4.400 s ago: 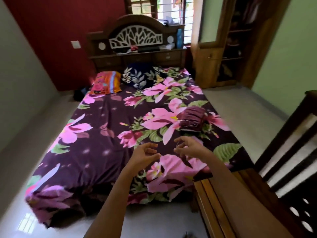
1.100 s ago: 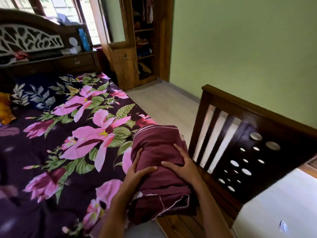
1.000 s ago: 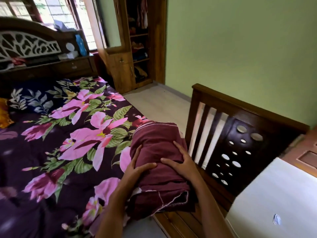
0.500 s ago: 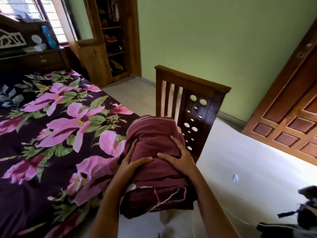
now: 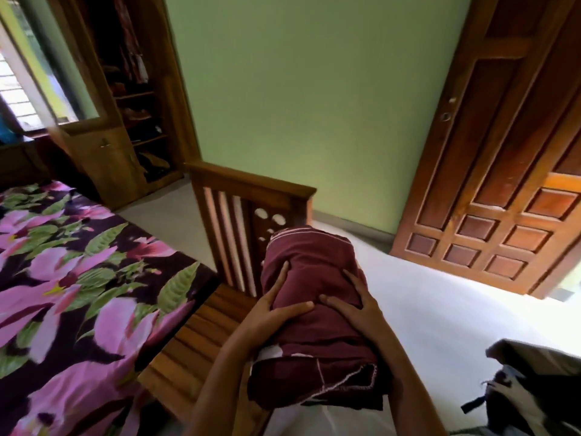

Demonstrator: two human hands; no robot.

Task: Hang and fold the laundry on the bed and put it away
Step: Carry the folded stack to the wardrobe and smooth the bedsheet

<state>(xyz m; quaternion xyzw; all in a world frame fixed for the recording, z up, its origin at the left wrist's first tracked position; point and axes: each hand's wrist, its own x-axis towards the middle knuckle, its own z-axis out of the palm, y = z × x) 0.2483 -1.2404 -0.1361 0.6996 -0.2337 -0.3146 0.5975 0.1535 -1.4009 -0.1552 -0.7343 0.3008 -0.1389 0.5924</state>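
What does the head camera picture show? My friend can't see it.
The left hand and right hand hold a folded maroon cloth bundle by its sides. A flowery bed lies to the left, with a wooden footboard, open wardrobe and wooden door beyond.

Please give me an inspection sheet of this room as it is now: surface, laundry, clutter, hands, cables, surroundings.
Surface: bed with a floral sheet at left, only partly in view.
Job's things: folded maroon cloth, held up beside the footboard.
Clutter: dark bag on the floor, lower right.
Grippers: left hand and right hand grip the cloth from both sides, thumbs on top.
Cables: nothing seen.
Surroundings: open wardrobe with clothes on its shelves, green wall, wooden door.
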